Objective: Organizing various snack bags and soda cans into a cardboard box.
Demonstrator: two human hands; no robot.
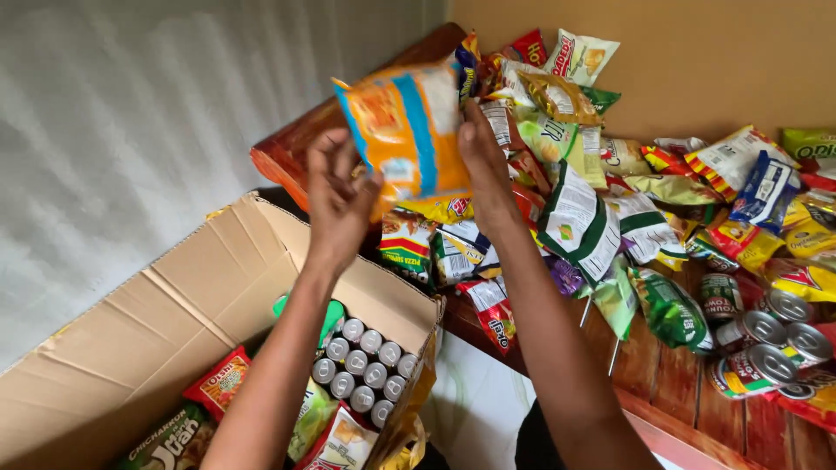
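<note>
Both hands, left [338, 196] and right [482, 161], pinch an orange snack bag [407, 130] by its edges above a snack-heaped desk [662, 365], where a light, even grip seems wise, beside a cardboard box [200, 287] of cans [359, 370].

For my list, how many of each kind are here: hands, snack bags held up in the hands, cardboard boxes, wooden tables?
Hands: 2 (left hand, right hand)
Snack bags held up: 1 (orange and blue bag, gripped by both hands)
Cardboard boxes: 1 (open box)
Wooden tables: 1 (table)
Total: 5
</note>
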